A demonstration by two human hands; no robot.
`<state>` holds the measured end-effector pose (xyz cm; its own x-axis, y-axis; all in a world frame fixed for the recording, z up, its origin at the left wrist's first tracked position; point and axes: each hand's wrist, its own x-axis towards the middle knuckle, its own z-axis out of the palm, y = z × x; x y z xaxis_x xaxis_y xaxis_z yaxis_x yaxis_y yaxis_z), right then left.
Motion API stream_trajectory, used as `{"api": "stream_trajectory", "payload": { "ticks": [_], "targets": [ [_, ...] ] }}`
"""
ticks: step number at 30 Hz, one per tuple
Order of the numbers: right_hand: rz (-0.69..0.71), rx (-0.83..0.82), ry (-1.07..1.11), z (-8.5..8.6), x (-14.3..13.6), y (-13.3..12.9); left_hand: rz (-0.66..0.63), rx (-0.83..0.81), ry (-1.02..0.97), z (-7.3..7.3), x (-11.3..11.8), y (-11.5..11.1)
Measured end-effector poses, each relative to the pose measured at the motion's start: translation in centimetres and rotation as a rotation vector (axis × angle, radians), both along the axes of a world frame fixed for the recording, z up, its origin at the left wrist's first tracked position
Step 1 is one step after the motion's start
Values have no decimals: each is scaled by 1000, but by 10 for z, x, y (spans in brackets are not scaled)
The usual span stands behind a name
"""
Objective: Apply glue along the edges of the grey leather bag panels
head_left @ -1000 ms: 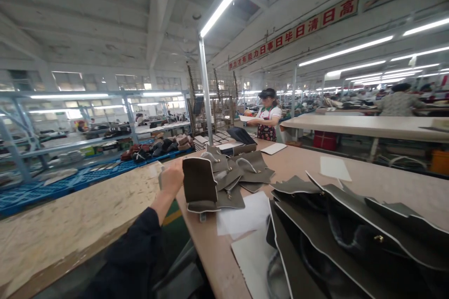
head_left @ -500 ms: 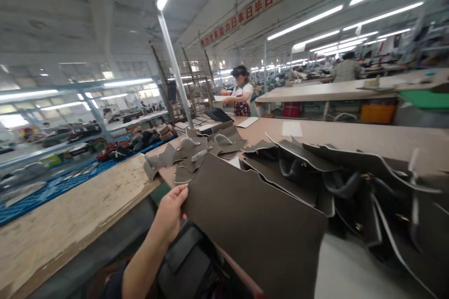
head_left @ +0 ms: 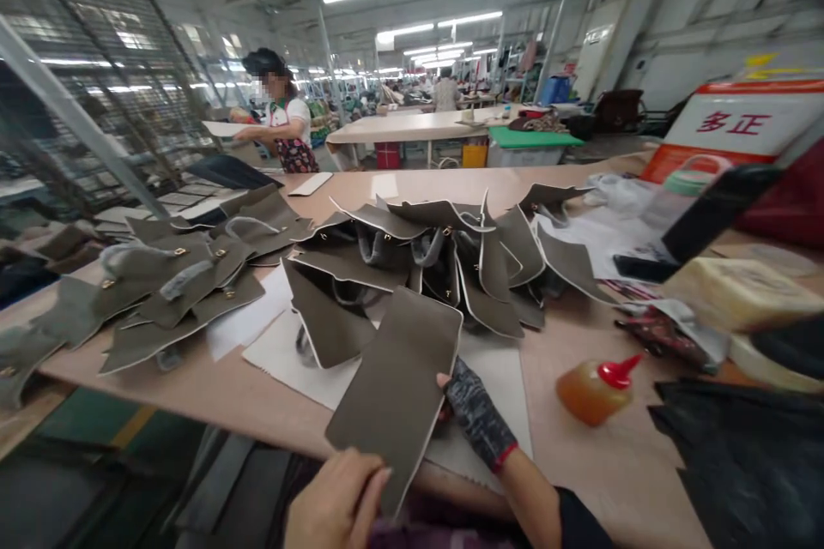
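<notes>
A grey-brown leather panel [head_left: 399, 369] with rounded corners and a pale edge is tilted up in front of me. My bare left hand [head_left: 341, 493] closes on its lower edge. On its right edge is my right hand [head_left: 477, 412], in a dark grey fingerless glove with a red cuff, thumb on the face and fingers partly hidden behind. Just beyond lies a heap of similar panels [head_left: 489, 262] with handles and small gold fittings. More panels with wrapped handles [head_left: 193, 274] spread to the left. Under the held panel lies a white board [head_left: 508, 377].
A bottle of amber liquid [head_left: 592, 390] with a red nozzle stands right of my glove. Black sheets [head_left: 740, 446], a phone on a stand [head_left: 714, 214] and a yellowish block [head_left: 740, 292] occupy the right side. Across the table a person [head_left: 283, 120] holds a pale sheet.
The view has swung to the right. My gloved right hand has come into sight on the panel's edge. The panel is now nearer to me, between both hands.
</notes>
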<state>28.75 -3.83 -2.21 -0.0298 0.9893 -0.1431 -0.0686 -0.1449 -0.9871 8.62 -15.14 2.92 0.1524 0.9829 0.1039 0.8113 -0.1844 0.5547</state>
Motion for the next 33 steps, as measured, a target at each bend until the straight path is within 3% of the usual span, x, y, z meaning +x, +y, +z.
{"api": "stream_trajectory", "payload": {
  "ticks": [3, 6, 8, 12, 16, 18, 20, 24, 26, 30, 33],
  "targets": [
    [18, -65, 22, 0, 6, -2, -54, 58, 200, 3, 44, 42],
    [-32, -59, 14, -1, 15, 1, -67, 25, 374, -15, 78, 70],
    [-74, -37, -11, -2, 19, 5, -84, 37, 457, -31, 88, 76],
    [-90, -2, -35, 6, 18, 11, -83, 213, 519, -49, 77, 66],
    [92, 63, 55, 22, 6, 11, -83, 499, 554, -45, 48, 44],
    [187, 79, 69, 24, -4, 16, -59, 512, 575, -41, 39, 40],
    [209, 54, 33, 19, -17, 25, 21, 399, 578, -40, 38, 44],
    [18, 16, -102, 3, -27, 32, 135, 114, 525, -45, 47, 66],
    [-89, 114, -192, 1, -14, 18, 129, 47, 522, -46, 52, 75],
    [-320, 382, -523, -4, 46, -35, 123, 17, 583, -42, 58, 83],
    [-682, 433, -733, -17, 106, -65, 144, -16, 611, -41, 63, 86]
  ]
}}
